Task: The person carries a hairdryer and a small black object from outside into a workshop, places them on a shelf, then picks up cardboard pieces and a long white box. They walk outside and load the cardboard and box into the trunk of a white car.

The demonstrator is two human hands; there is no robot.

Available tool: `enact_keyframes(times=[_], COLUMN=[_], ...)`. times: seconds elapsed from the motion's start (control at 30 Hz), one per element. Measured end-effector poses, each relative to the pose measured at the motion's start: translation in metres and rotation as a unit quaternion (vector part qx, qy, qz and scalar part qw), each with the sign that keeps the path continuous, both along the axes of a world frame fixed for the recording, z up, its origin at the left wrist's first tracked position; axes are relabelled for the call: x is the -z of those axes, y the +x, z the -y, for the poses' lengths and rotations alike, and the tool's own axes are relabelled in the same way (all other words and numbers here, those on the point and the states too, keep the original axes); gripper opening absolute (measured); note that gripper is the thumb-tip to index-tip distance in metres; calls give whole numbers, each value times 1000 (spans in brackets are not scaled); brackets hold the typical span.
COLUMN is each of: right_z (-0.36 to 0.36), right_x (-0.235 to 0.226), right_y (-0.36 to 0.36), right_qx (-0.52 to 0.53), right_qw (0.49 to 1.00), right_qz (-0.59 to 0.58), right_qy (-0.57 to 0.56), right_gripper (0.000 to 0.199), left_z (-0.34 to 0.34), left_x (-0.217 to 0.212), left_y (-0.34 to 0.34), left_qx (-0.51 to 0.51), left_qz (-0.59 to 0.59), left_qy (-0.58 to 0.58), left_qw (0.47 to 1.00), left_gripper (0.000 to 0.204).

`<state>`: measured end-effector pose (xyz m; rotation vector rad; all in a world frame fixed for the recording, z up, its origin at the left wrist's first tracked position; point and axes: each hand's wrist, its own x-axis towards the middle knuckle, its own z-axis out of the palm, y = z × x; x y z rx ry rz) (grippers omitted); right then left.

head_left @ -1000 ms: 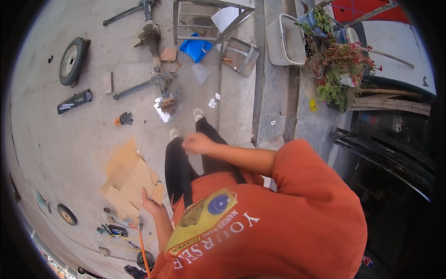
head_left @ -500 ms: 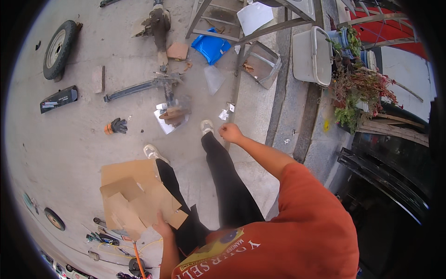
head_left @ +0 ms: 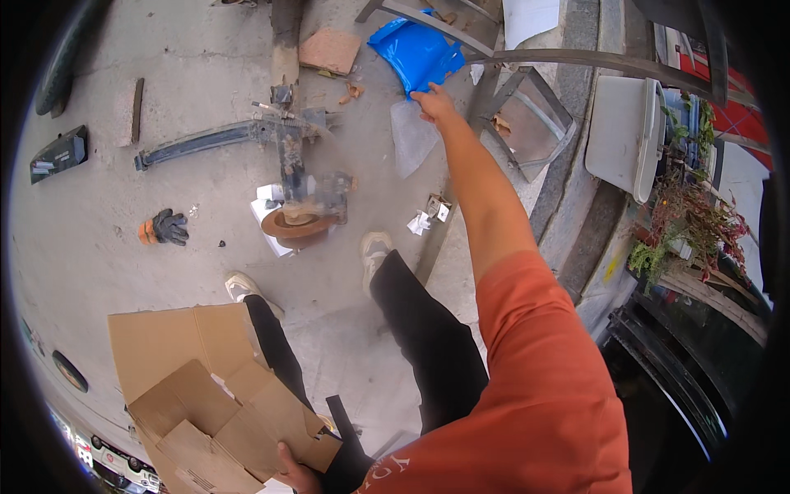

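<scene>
My right hand is stretched far forward, its fingertips at the lower edge of a crumpled blue plastic bag on the concrete. Whether the fingers have closed on the bag I cannot tell. Just below that hand lies a clear plastic sheet. My left hand grips the lower edge of a flattened brown cardboard box, held low at my left side. My two legs in black trousers and pale shoes stand between the hands.
A rusty axle part with a brake disc lies ahead of my feet. A black-and-orange glove lies to the left. A metal frame, a white tub and plants stand to the right. A tyre is at the top left.
My right arm has reached further forward, from near the scraps of paper up to the blue bag. The cardboard box has come closer in my left hand.
</scene>
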<state>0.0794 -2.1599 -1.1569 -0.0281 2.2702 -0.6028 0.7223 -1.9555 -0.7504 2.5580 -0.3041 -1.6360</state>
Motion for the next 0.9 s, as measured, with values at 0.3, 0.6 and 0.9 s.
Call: enact_keyframes(times=[0.3,0.6,0.9], right_z=[-16,116,106], right_x=[-35,-271,-256], right_y=[65,227,329], right_qx=[-83,-219,-419], right_qw=[969,815,816], right_qz=[-38,29,14], right_qy=[-229,-536,-398], right_gripper=[75,71,24], left_z=[36,31,50], left_x=[-1,-1,-17], left_y=[-55,-8,-12], left_qx=[84,164,108], left_qz=[89,61,48], left_qy=[-204,-153,-171], left_qw=[971,973,978], left_gripper=[56,49,50])
